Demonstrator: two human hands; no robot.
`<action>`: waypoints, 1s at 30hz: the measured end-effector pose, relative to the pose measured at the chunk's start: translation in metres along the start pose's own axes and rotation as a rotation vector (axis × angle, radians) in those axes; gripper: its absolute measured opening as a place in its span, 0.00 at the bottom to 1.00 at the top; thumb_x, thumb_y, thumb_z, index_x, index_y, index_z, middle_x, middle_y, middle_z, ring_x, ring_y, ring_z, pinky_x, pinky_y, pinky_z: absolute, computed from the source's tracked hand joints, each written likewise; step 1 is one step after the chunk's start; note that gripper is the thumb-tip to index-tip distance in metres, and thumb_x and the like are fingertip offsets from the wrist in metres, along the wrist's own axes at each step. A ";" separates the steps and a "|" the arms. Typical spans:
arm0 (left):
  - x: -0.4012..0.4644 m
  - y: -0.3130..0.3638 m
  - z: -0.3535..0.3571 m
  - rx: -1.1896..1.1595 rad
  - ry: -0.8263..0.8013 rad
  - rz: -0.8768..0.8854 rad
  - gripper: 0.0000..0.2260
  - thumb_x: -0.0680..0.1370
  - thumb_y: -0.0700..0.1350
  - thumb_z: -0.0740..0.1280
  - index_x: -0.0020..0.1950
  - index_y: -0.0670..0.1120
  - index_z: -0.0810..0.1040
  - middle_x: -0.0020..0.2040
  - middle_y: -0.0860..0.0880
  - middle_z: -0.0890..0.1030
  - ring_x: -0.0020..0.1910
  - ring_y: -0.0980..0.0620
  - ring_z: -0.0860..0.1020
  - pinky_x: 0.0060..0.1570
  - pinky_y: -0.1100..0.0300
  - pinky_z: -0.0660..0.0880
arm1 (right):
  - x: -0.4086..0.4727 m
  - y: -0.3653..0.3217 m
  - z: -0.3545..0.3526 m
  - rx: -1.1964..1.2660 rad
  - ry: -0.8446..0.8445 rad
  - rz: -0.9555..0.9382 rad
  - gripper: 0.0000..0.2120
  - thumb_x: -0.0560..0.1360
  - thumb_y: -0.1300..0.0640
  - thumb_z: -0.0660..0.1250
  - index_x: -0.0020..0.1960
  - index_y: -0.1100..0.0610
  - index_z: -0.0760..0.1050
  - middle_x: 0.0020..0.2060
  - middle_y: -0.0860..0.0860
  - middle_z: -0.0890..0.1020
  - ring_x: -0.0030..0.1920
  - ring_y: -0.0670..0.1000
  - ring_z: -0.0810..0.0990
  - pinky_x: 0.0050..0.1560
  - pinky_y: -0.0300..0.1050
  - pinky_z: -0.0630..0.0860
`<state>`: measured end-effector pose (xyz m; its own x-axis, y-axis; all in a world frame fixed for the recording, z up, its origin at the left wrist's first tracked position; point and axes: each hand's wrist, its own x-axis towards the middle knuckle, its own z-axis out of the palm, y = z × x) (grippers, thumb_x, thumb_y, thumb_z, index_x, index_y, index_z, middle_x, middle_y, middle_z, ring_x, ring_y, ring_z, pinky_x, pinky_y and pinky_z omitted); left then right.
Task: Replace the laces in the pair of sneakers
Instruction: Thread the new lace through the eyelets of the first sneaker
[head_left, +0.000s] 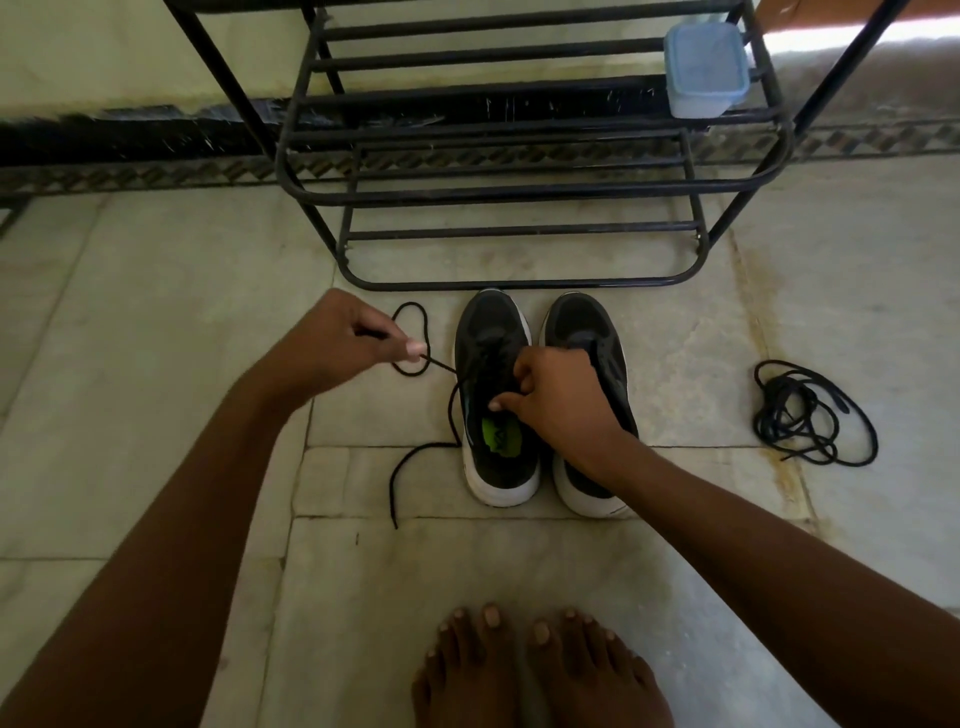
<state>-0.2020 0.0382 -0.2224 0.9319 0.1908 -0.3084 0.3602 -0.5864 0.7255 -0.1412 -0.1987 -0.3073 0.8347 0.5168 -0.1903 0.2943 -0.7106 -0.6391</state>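
Observation:
Two black sneakers with white soles stand side by side on the floor, toes away from me. The left sneaker (493, 415) shows a green insole. My left hand (348, 338) pinches a black lace (452, 400) that runs from that shoe's eyelets, looping on the floor to the left. My right hand (556, 400) grips the left sneaker's tongue area, fingers curled at the opening, and partly hides the right sneaker (587, 332).
A loose bundle of black laces (810, 415) lies on the floor at the right. A black metal shoe rack (509, 208) stands just beyond the shoes, holding a blue-lidded plastic box (706, 67). My bare feet (535, 670) are at the bottom edge.

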 end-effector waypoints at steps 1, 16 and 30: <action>0.000 0.006 -0.006 -0.058 -0.037 0.013 0.05 0.75 0.45 0.76 0.46 0.44 0.88 0.37 0.52 0.86 0.36 0.61 0.82 0.42 0.64 0.75 | 0.001 -0.001 -0.001 -0.006 0.000 0.003 0.15 0.71 0.47 0.78 0.45 0.57 0.79 0.35 0.50 0.81 0.36 0.48 0.81 0.46 0.47 0.82; -0.021 -0.036 0.055 0.038 -0.631 -0.251 0.10 0.79 0.49 0.73 0.53 0.44 0.87 0.52 0.48 0.86 0.52 0.54 0.85 0.49 0.53 0.84 | 0.001 0.004 -0.003 0.024 -0.022 0.014 0.11 0.74 0.50 0.77 0.48 0.56 0.80 0.33 0.48 0.83 0.33 0.41 0.80 0.37 0.30 0.71; 0.006 -0.055 0.084 -0.065 0.088 -0.104 0.05 0.80 0.43 0.71 0.44 0.49 0.79 0.39 0.51 0.85 0.41 0.53 0.84 0.50 0.52 0.80 | 0.002 0.006 -0.003 0.040 -0.028 0.004 0.14 0.71 0.48 0.78 0.48 0.55 0.79 0.34 0.46 0.81 0.35 0.40 0.79 0.37 0.31 0.72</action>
<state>-0.2197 0.0056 -0.3163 0.8886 0.3176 -0.3310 0.4542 -0.5082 0.7317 -0.1364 -0.2038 -0.3095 0.8224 0.5277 -0.2127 0.2720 -0.6930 -0.6677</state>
